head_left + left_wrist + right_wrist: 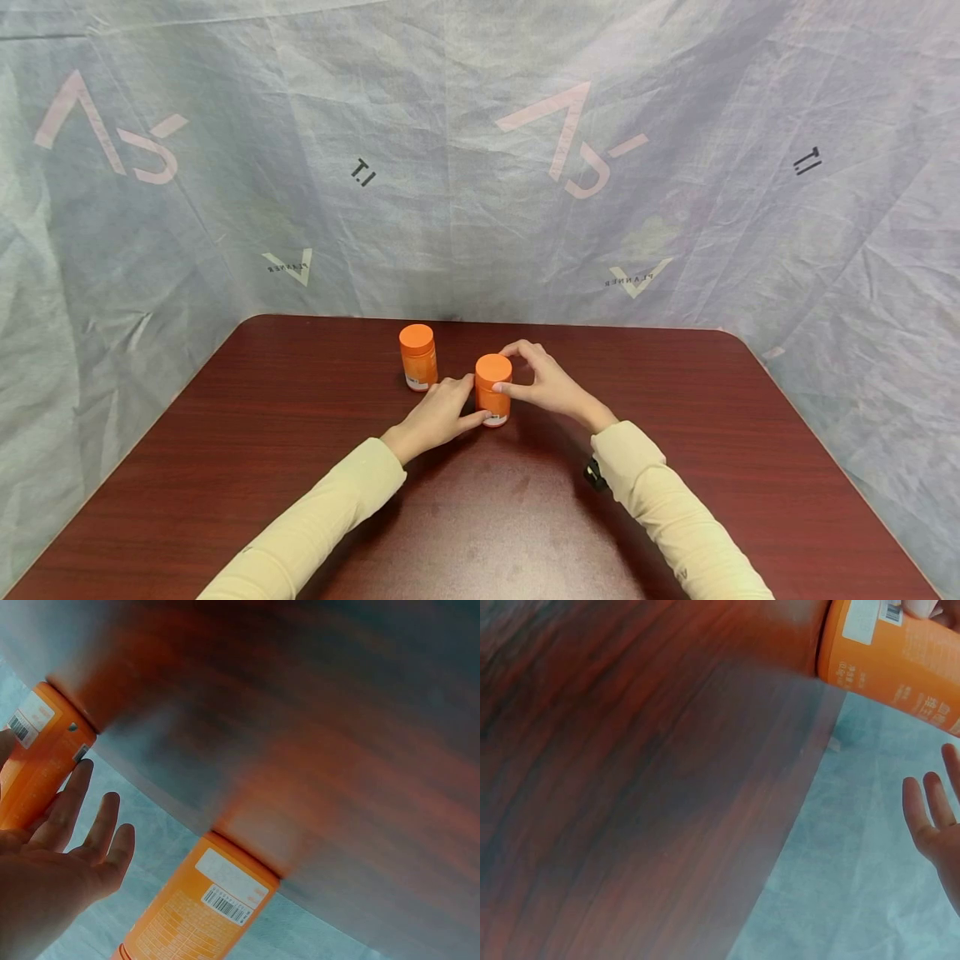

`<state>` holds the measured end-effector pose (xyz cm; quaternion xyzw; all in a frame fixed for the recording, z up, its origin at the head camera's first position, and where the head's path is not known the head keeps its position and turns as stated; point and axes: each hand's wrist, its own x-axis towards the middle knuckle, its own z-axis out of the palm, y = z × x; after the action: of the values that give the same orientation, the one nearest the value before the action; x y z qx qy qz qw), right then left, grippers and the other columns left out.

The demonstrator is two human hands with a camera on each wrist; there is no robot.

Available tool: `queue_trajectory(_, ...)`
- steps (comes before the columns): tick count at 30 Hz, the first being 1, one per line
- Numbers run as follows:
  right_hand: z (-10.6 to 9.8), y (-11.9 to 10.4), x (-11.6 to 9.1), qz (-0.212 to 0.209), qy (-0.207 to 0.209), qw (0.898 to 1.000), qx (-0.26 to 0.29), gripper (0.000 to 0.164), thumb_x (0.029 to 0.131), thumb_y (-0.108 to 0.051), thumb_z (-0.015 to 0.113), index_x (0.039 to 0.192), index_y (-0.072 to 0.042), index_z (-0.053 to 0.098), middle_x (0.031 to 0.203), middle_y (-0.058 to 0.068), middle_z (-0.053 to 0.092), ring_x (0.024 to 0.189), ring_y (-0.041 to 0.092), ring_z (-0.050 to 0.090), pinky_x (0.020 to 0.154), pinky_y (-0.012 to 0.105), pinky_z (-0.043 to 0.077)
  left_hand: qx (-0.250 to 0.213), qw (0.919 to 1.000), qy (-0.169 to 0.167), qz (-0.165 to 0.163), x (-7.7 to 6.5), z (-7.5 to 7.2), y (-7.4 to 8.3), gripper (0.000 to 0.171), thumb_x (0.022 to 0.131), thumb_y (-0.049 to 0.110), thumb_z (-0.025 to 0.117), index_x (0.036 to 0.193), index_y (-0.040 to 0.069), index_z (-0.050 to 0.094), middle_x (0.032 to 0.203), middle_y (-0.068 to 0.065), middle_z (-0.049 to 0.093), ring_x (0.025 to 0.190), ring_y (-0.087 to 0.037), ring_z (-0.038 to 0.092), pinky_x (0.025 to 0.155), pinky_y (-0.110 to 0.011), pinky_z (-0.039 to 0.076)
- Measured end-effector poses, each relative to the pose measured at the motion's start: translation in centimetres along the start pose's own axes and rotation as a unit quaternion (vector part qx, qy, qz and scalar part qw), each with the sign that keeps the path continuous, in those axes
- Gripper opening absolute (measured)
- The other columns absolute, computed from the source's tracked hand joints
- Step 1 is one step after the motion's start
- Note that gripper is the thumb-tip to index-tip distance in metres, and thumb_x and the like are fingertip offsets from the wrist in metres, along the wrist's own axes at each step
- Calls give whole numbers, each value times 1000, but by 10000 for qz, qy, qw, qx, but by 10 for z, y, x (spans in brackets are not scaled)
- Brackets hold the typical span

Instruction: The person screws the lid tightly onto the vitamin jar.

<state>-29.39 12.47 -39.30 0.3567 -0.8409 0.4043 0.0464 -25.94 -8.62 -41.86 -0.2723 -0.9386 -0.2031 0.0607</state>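
An orange bottle (493,404) with an orange screw lid stands upright on the table between both hands. From its left side my left hand (435,417) holds the body low down, thumb in front and index finger behind; the other fingers spread away in the left wrist view. On the right, my right hand (551,387) grips the bottle at the lid, with the thumb at the front and the index finger reaching behind. Its remaining fingers (937,802) stand off the bottle in the right wrist view. A second orange bottle (418,360), lid on, stands upright behind the left hand, apart from the first.
The dark red wood table (510,517) has rounded far corners. A grey printed cloth (450,167) hangs behind it and along both sides. A black band (595,475) shows at the right sleeve's cuff.
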Motion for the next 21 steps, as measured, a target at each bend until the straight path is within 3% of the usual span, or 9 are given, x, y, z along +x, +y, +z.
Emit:
queue_trajectory(11, 2, 2, 1, 153, -27, 9999, 11, 46, 77, -28, 73, 112, -12, 48, 111, 1, 53, 107, 28, 45, 92, 48, 39, -51, 10000, -41, -43, 0, -1, 0, 47, 86, 39, 61, 117, 7, 50, 102, -7, 64, 91, -23, 58, 78, -42, 45)
queue_trajectory(16, -2, 1, 1, 102, -126, 9997, 172, 52, 77, -25, 74, 119, -7, 49, 116, 3, 52, 112, 33, 44, 92, 51, 38, -19, 10000, -30, -48, 0, 0, 0, 48, 86, 40, 61, 117, 6, 49, 102, -8, 64, 91, -24, 58, 79, -43, 45)
queue_trajectory(21, -6, 1, 1, 83, -307, 9992, 261, 54, 78, -25, 72, 125, -11, 50, 122, 2, 52, 115, 30, 44, 92, 51, 37, 14, 10000, -51, -54, 0, 1, -1, 49, 86, 42, 60, 117, 5, 49, 102, -8, 64, 90, -24, 58, 80, -43, 45)
